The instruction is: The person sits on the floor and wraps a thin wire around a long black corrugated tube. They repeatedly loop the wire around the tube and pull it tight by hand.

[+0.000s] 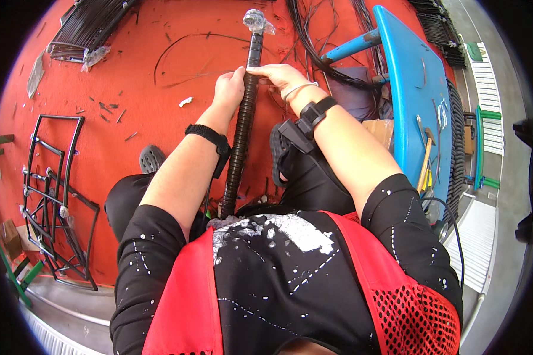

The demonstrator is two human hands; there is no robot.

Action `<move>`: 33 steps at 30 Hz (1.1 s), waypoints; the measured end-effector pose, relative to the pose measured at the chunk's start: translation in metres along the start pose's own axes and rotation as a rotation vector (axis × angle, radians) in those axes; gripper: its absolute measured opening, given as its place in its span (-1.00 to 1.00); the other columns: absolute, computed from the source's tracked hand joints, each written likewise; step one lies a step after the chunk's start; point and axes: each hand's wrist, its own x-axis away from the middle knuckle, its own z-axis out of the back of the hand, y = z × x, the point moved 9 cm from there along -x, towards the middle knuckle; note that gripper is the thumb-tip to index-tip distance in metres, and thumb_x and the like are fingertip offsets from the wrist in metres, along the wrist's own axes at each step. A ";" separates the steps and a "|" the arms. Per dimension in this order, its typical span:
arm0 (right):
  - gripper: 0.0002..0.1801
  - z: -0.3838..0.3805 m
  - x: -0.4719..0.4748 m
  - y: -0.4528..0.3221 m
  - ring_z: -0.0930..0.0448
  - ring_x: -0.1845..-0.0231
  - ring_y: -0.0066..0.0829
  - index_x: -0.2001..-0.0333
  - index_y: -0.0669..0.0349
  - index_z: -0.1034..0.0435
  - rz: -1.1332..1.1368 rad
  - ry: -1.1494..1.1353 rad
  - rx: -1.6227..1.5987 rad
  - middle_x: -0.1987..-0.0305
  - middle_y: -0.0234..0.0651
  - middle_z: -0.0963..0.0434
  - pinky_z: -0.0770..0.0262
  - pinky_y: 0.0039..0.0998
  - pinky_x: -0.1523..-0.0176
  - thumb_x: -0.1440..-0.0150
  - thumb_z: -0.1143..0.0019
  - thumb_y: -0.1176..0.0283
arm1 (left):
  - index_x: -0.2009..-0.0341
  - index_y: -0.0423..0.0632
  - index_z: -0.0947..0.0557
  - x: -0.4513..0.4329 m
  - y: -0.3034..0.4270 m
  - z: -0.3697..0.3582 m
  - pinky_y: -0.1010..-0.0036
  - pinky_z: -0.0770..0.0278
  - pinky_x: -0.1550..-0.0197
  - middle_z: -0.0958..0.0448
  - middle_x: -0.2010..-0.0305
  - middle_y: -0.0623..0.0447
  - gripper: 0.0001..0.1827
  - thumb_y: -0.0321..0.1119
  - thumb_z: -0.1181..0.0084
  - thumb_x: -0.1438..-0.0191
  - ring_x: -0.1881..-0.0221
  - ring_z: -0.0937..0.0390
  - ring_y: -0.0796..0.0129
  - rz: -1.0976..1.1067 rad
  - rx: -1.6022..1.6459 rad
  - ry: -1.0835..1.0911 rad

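Note:
A long black tube or rod (245, 111), wound with a flat dark strip, runs from near my lap up toward the far side. Crumpled clear plastic film (255, 21) covers its far end. My left hand (229, 90) grips the tube from the left, its thumb lying along the winding. From the right, my right hand (280, 76) holds the same stretch, thumb tip on top and the other fingers partly hidden beside it. The two thumbs nearly meet. The near end of the tube disappears by my lap.
At right stands a blue table (419, 88) bearing a hammer (426, 155) and other tools. Black strips (313, 53) hang beside its leg. Black metal frames (55, 199) lie at left on the red floor (120, 75), with more frames (91, 29) stacked beyond.

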 end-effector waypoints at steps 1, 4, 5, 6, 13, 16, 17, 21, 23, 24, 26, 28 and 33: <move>-0.83 0.003 -0.001 0.003 -0.44 0.47 -0.78 0.33 0.07 -0.57 -0.009 -0.007 -0.006 0.39 -0.57 -0.61 -0.06 -0.64 0.44 -0.03 -0.31 0.25 | 0.20 -0.28 -0.60 -0.001 -0.002 0.001 0.50 -0.38 0.32 -0.53 0.36 0.06 -0.58 -0.12 0.05 -0.21 0.38 -0.44 0.42 0.015 0.014 -0.014; -0.78 0.005 -0.004 0.004 -0.41 0.48 -0.70 0.35 0.04 -0.59 -0.010 -0.049 -0.034 0.39 -0.58 -0.58 -0.15 -0.59 0.38 0.04 -0.37 0.19 | 0.19 -0.25 -0.61 -0.005 -0.011 0.003 0.51 -0.40 0.35 -0.53 0.36 0.07 -0.62 -0.15 0.03 -0.20 0.41 -0.46 0.42 0.055 0.134 -0.014; -0.78 0.008 -0.004 0.006 -0.41 0.47 -0.71 0.35 0.04 -0.59 -0.033 -0.027 -0.035 0.39 -0.58 -0.59 -0.15 -0.59 0.37 0.04 -0.37 0.20 | 0.19 -0.23 -0.61 -0.007 -0.015 0.003 0.51 -0.41 0.36 -0.53 0.36 0.07 -0.63 -0.16 0.02 -0.19 0.42 -0.46 0.42 0.072 0.191 -0.016; -0.78 0.009 -0.003 0.006 -0.41 0.47 -0.72 0.35 0.04 -0.59 -0.052 -0.023 -0.043 0.40 -0.58 -0.59 -0.16 -0.59 0.37 0.04 -0.37 0.20 | 0.17 -0.22 -0.60 -0.006 -0.026 0.004 0.52 -0.45 0.38 -0.55 0.34 0.08 -0.66 -0.19 0.01 -0.19 0.41 -0.48 0.41 0.147 0.246 -0.035; -0.83 0.012 0.002 -0.006 -0.54 0.37 -0.64 0.34 0.21 -0.59 -0.006 -0.031 0.008 0.36 -0.43 -0.63 -0.39 -0.64 0.25 0.02 -0.35 0.38 | 0.14 -0.27 -0.56 -0.015 -0.046 0.011 0.50 -0.51 0.35 -0.55 0.31 0.03 -0.58 -0.10 -0.07 -0.19 0.37 -0.51 0.45 0.198 0.052 0.074; -0.84 0.011 0.000 -0.010 -0.59 0.34 -0.57 0.34 0.30 -0.58 0.030 -0.015 0.010 0.35 -0.34 -0.64 -0.49 -0.57 0.19 0.01 -0.33 0.45 | 0.25 -0.30 -0.53 0.004 -0.022 0.044 0.44 -0.51 0.31 -0.55 0.38 -0.03 -0.46 0.03 -0.22 -0.05 0.38 -0.53 0.32 0.077 -0.213 0.476; -0.83 0.008 -0.001 -0.011 -0.60 0.35 -0.56 0.34 0.32 -0.57 0.049 -0.031 -0.010 0.35 -0.31 -0.64 -0.51 -0.56 0.19 0.01 -0.33 0.47 | 0.24 -0.30 -0.52 0.010 -0.010 0.041 0.43 -0.52 0.29 -0.55 0.35 -0.05 -0.44 0.04 -0.25 -0.02 0.34 -0.53 0.31 -0.026 -0.226 0.458; -0.83 -0.014 -0.002 -0.016 -0.63 0.37 -0.50 0.33 0.37 -0.56 0.068 -0.077 -0.073 0.35 -0.24 -0.64 -0.56 -0.54 0.24 0.01 -0.33 0.50 | 0.12 -0.25 -0.47 0.043 0.027 0.022 0.50 -0.49 0.17 -0.54 0.20 -0.03 -0.45 -0.09 -0.34 0.02 0.25 -0.52 0.38 -0.375 -0.251 0.271; -0.85 -0.040 -0.001 -0.018 -0.63 0.41 -0.47 0.37 0.38 -0.55 0.063 -0.206 -0.106 0.37 -0.23 -0.63 -0.57 -0.54 0.27 0.02 -0.33 0.52 | 0.11 -0.24 -0.48 0.059 0.034 0.031 0.52 -0.50 0.17 -0.54 0.19 -0.02 -0.51 -0.19 -0.34 0.01 0.22 -0.53 0.40 -0.424 -0.312 0.263; -0.84 -0.050 -0.002 -0.020 -0.57 0.43 -0.55 0.35 0.33 -0.56 0.074 -0.219 -0.068 0.41 -0.30 -0.62 -0.47 -0.57 0.32 0.00 -0.33 0.46 | 0.04 -0.25 -0.46 0.066 0.036 0.038 0.53 -0.51 0.15 -0.54 0.15 -0.03 -0.50 -0.27 -0.33 -0.01 0.19 -0.54 0.41 -0.449 -0.297 0.266; -0.81 -0.071 -0.002 -0.021 -0.51 0.48 -0.63 0.33 0.29 -0.57 0.081 -0.257 -0.026 0.44 -0.37 -0.61 -0.36 -0.60 0.39 -0.01 -0.33 0.40 | -0.01 -0.25 -0.44 0.077 0.040 0.055 0.52 -0.52 0.14 -0.54 0.14 -0.03 -0.47 -0.26 -0.33 -0.01 0.18 -0.53 0.41 -0.464 -0.400 0.316; -0.80 -0.091 -0.002 -0.019 -0.50 0.51 -0.62 0.31 0.29 -0.57 0.065 -0.310 -0.044 0.44 -0.37 -0.61 -0.34 -0.59 0.43 -0.02 -0.33 0.39 | -0.08 -0.26 -0.41 0.086 0.039 0.068 0.48 -0.52 0.10 -0.55 0.10 -0.06 -0.41 -0.27 -0.32 -0.02 0.15 -0.54 0.37 -0.441 -0.469 0.364; -0.80 -0.099 -0.005 -0.012 -0.48 0.51 -0.64 0.30 0.26 -0.56 0.085 -0.276 -0.032 0.42 -0.39 -0.61 -0.32 -0.62 0.42 -0.06 -0.29 0.36 | 0.03 -0.23 -0.53 0.092 0.038 0.075 0.35 -0.51 0.07 -0.59 0.14 -0.07 -0.51 -0.24 -0.32 0.02 0.15 -0.57 0.26 -0.430 -0.522 0.439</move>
